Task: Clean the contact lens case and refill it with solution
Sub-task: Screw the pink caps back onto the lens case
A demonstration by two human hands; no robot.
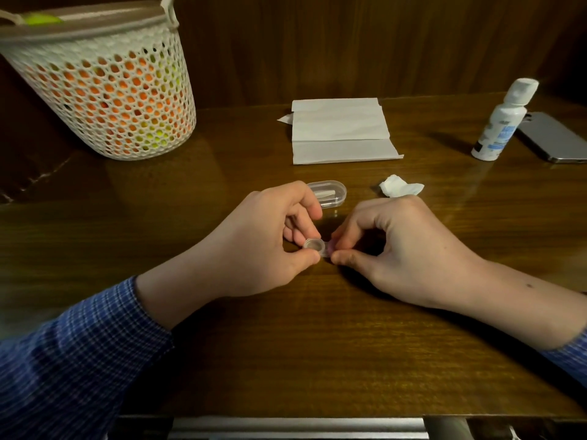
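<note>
I have the lens case (316, 247) pinched between both hands, its long axis running across from my left hand (263, 242) to my right hand (394, 249), each gripping one end. The left well shows open, clear and empty-looking; the solution bottle (503, 122) stands beyond my right.

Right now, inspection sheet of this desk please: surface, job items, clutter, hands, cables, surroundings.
Surface: glossy dark wooden table; no spill seen.
Job's things: contact lens case held low over the table, left well open and uncapped; solution bottle upright far right, cap on; folded tissues behind; crumpled tissue near the hands.
Clutter: clear oval box; phone behind the bottle; mesh basket with orange and yellow contents, far left.
Grippers: left hand pinches the case's left well; right hand pinches its right end, which the fingers hide.
Cables: nothing seen.
Surroundings: wood-panelled wall behind.
</note>
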